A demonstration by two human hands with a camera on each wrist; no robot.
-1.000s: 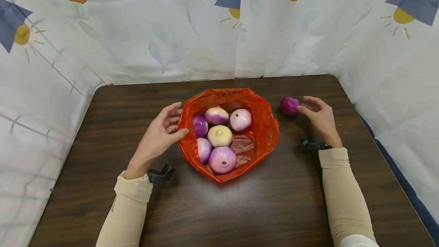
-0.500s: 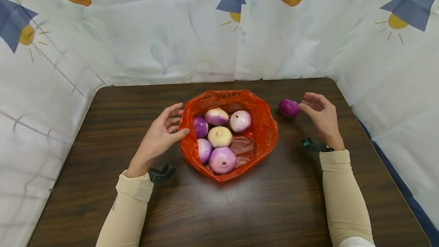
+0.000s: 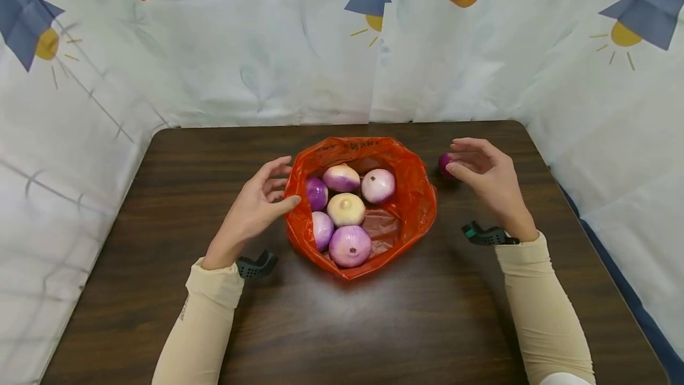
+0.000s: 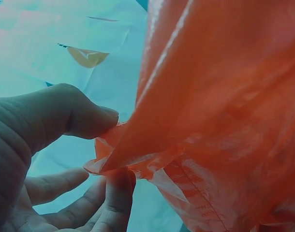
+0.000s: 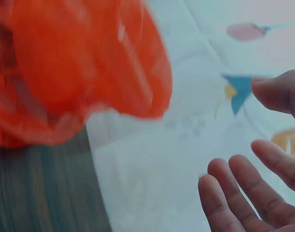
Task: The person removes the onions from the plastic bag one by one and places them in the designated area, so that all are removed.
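Observation:
An orange plastic bag (image 3: pixel 414 210) lies open in the middle of the dark wooden table (image 3: pixel 374 325). Several onions, purple, pale pink and yellowish, lie inside; the biggest (image 3: pixel 350 246) is at the front. My left hand (image 3: pixel 287 186) is at the bag's left rim. In the left wrist view that hand (image 4: pixel 113 147) pinches the bag's edge (image 4: pixel 138 159) between thumb and a finger. A small dark purple onion (image 3: pixel 443 164) lies on the table right of the bag, partly hidden behind my right hand (image 3: pixel 454 156). That hand hovers with relaxed fingers (image 5: pixel 234 193) and holds nothing.
White sheets (image 3: pixel 214 64) printed with blue and orange shapes wall the table at the back and on both sides. Bare tabletop runs in front of the bag and to its left. The blurred bag (image 5: pixel 65 72) fills the right wrist view's left side.
My right hand has drifted left, from just right of the loose purple onion to in front of it, nearer the bag. The left hand stays at the bag's rim.

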